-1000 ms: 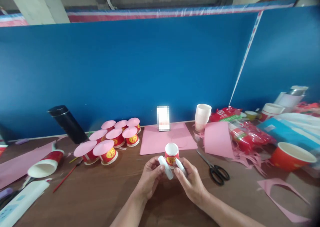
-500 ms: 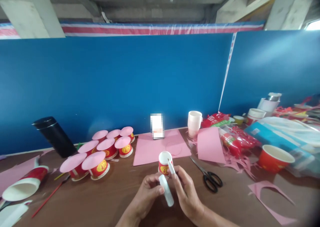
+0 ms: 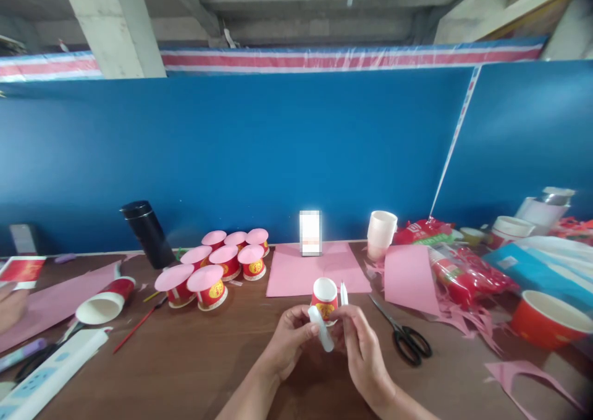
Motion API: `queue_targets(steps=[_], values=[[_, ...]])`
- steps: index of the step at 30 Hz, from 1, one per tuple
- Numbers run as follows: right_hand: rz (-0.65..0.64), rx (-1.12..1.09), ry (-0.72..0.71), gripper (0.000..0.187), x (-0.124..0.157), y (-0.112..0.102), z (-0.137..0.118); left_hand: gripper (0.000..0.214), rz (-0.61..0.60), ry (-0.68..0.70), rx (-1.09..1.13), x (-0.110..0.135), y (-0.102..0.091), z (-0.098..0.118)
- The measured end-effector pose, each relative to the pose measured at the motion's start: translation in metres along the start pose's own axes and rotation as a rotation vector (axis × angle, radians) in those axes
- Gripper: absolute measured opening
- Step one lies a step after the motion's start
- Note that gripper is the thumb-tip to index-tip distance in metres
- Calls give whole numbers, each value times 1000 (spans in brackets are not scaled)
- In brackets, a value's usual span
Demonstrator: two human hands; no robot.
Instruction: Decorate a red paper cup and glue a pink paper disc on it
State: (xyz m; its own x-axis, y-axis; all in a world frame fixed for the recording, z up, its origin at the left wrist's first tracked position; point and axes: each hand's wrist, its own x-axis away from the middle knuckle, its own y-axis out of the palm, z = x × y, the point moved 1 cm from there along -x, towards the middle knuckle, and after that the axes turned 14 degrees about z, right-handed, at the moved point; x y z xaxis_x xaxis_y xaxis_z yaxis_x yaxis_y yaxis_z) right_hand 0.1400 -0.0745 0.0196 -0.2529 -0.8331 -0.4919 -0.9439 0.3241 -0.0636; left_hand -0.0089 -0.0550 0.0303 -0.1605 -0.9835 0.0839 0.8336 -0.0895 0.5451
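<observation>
My left hand (image 3: 293,340) pinches a whitish, slightly translucent tube-like piece (image 3: 325,338) between thumb and fingers; its exact kind is unclear. My right hand (image 3: 365,343) is closed around a slim white pen-like stick (image 3: 343,293), its pointed tip upward. Just beyond both hands, a small red and white paper cup (image 3: 324,289) with a yellow emblem stands mouth up on the brown table. The fingers partly cover its lower part. Behind it lies a pink paper sheet (image 3: 287,278).
Several red cups topped with pink discs (image 3: 206,278) stand left. Black scissors (image 3: 412,344) and pink paper scraps (image 3: 514,373) lie right. Stacked white cups (image 3: 382,227), a black flask (image 3: 147,233) and an orange cup (image 3: 549,321) stand around. Another person's hand (image 3: 12,306) shows at far left.
The view has swung left, so everything sits further right in the picture. The pen-like stick has moved from over the cup's mouth to the cup's right side, now more upright.
</observation>
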Motion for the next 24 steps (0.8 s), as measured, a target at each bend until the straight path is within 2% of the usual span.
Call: queue_targets(steps=[3, 6, 10, 13, 16, 19, 22, 24], values=[[-99, 48, -100, 17, 0, 1, -11, 23, 14, 22, -7, 0, 0, -1], [-146, 103, -142, 16, 0, 4, -20, 24, 49, 24, 8, -1, -2, -3], [-162, 209, -157, 14, -1, 6, -25, 23, 60, 34, -1, -2, -1, -1], [-149, 301, -204, 18, -8, -1, -27, 36, 9, 35, -22, -1, 3, 1], [-60, 442, -265, 15, -26, -19, -24, 49, 31, 38, -46, 0, 5, 2], [54, 642, -313, 16, -51, -45, -15, 43, 95, 47, -74, -2, 4, 1], [78, 925, -357, 16, -71, -72, -1, 40, 122, 71, -88, -2, 4, 1], [39, 1080, -373, 13, -77, -85, 7, 41, 126, 78, -118, -1, 6, 2]])
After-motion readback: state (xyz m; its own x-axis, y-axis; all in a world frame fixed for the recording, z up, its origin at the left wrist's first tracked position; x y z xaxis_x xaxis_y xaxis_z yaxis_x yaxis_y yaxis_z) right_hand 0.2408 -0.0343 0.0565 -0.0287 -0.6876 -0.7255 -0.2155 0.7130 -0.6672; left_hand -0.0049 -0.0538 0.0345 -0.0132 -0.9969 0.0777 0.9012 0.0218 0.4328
